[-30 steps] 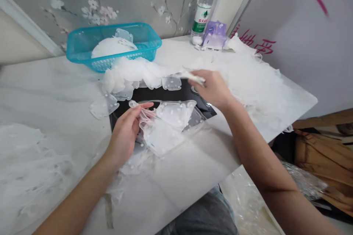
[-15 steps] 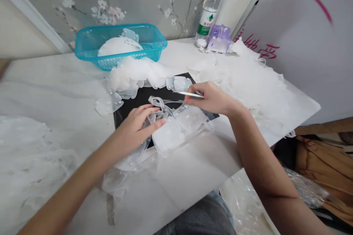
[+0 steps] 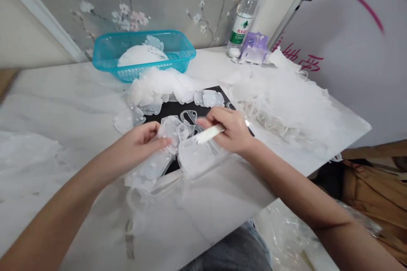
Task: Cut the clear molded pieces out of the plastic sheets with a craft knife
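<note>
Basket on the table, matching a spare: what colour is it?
The basket is turquoise, clear in the head view.

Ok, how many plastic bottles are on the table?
1: a clear plastic water bottle with a green label, standing at the far end of the table beside a purple packet. White netting could hide another, though none shows.

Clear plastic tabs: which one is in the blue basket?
The clear tab poking up behind the white bundle inside the blue basket. The other tabs lie outside it, around the black mat.
</note>
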Demonstrator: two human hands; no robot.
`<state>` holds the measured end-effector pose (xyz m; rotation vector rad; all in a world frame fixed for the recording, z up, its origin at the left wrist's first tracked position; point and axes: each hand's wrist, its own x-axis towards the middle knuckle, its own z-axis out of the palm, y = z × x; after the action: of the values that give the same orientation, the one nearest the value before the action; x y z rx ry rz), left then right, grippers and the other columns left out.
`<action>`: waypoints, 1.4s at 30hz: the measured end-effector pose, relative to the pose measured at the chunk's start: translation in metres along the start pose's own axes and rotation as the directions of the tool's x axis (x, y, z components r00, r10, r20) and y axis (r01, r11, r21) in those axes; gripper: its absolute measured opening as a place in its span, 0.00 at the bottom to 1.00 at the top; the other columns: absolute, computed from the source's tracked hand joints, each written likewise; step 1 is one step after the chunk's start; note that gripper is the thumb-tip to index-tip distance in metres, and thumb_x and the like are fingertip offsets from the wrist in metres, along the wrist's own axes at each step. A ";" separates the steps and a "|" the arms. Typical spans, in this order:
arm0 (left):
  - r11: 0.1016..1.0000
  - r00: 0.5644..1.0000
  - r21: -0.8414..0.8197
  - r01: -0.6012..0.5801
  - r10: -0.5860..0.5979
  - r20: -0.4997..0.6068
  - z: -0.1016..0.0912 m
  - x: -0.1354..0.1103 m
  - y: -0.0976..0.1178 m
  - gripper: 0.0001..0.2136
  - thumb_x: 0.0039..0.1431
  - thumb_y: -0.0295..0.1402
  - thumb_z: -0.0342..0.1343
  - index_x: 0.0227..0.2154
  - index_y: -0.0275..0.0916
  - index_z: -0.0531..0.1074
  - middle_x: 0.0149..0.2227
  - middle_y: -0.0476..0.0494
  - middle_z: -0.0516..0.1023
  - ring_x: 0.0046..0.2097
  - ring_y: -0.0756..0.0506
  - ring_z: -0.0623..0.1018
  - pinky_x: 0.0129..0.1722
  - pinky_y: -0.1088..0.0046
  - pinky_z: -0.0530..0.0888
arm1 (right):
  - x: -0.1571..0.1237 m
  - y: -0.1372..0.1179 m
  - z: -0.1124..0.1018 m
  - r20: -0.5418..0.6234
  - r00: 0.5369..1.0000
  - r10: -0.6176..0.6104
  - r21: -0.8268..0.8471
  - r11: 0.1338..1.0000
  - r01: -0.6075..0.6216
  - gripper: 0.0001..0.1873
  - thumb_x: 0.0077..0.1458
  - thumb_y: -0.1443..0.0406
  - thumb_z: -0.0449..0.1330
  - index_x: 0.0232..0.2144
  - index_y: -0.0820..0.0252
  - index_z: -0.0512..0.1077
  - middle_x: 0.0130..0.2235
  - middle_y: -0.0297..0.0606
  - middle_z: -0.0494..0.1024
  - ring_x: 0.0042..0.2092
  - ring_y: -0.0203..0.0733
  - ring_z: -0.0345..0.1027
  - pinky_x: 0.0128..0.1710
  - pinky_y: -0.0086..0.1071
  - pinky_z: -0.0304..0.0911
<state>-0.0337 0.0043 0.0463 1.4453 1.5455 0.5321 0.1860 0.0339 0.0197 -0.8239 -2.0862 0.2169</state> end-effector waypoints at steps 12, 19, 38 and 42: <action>0.815 0.997 -0.579 -0.016 0.057 0.053 0.028 -0.013 0.014 0.20 0.46 0.34 0.63 0.44 0.40 0.68 0.28 0.48 0.79 0.25 0.49 0.77 0.19 0.79 0.72 | -0.002 -0.012 0.003 0.084 0.988 -0.129 -0.115 0.984 0.138 0.12 0.59 0.62 0.54 0.39 0.61 0.74 0.39 0.36 0.78 0.35 0.31 0.72 0.26 0.23 0.62; 0.860 0.994 -0.503 -0.092 0.107 0.001 0.032 -0.011 0.013 0.19 0.48 0.32 0.61 0.44 0.42 0.66 0.22 0.54 0.76 0.19 0.54 0.72 0.16 0.85 0.67 | -0.004 -0.018 0.003 0.067 0.982 -0.175 -0.318 0.930 0.187 0.12 0.60 0.65 0.52 0.38 0.63 0.74 0.38 0.34 0.79 0.29 0.30 0.71 0.20 0.26 0.57; 0.882 0.937 -0.390 -0.264 0.139 -0.320 0.056 0.009 -0.023 0.13 0.47 0.34 0.62 0.36 0.40 0.70 0.30 0.51 0.74 0.28 0.52 0.73 0.26 0.80 0.70 | 0.004 -0.011 -0.014 0.071 0.914 0.401 0.532 0.759 -0.374 0.22 0.55 0.47 0.52 0.28 0.59 0.71 0.28 0.35 0.76 0.27 0.34 0.71 0.24 0.27 0.67; 0.899 0.938 -0.344 -0.272 0.167 -0.305 0.056 0.007 -0.022 0.17 0.47 0.35 0.62 0.42 0.41 0.74 0.46 0.45 0.75 0.46 0.47 0.74 0.44 0.75 0.71 | 0.004 -0.012 -0.012 0.166 0.904 0.394 0.539 0.731 -0.418 0.11 0.47 0.59 0.64 0.30 0.61 0.72 0.29 0.36 0.78 0.31 0.37 0.73 0.29 0.27 0.69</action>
<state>0.0020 -0.0088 -0.0007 1.2850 1.3846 1.1438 0.1875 0.0255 0.0350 -0.8889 -1.6943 1.0519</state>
